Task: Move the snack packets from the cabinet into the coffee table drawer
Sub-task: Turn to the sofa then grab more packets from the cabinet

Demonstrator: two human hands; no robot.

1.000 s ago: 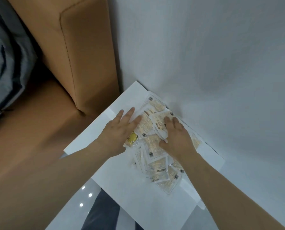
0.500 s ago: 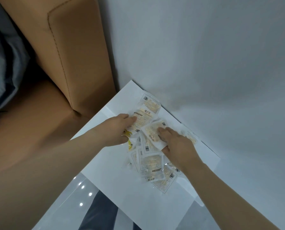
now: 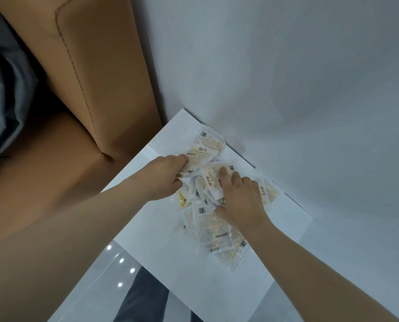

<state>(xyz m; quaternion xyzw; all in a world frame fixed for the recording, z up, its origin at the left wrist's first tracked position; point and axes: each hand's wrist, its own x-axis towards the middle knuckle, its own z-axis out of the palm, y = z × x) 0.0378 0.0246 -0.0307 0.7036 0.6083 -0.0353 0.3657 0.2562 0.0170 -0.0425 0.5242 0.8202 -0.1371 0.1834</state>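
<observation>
Left hand [image 3: 163, 177]: fingers curled, gripping snack packets [image 3: 207, 224]. Right hand [image 3: 240, 201]: fingers bent, clutching more near the back edge of the cabinet [image 3: 161, 242].

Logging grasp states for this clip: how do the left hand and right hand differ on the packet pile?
The left hand sits at the pile's left edge, fingers curled round snack packets; the right hand lies on top, further right. Left fingers are tucked under; right fingers are spread and bent, grip unclear. Both touch the pile on the white cabinet top.
</observation>
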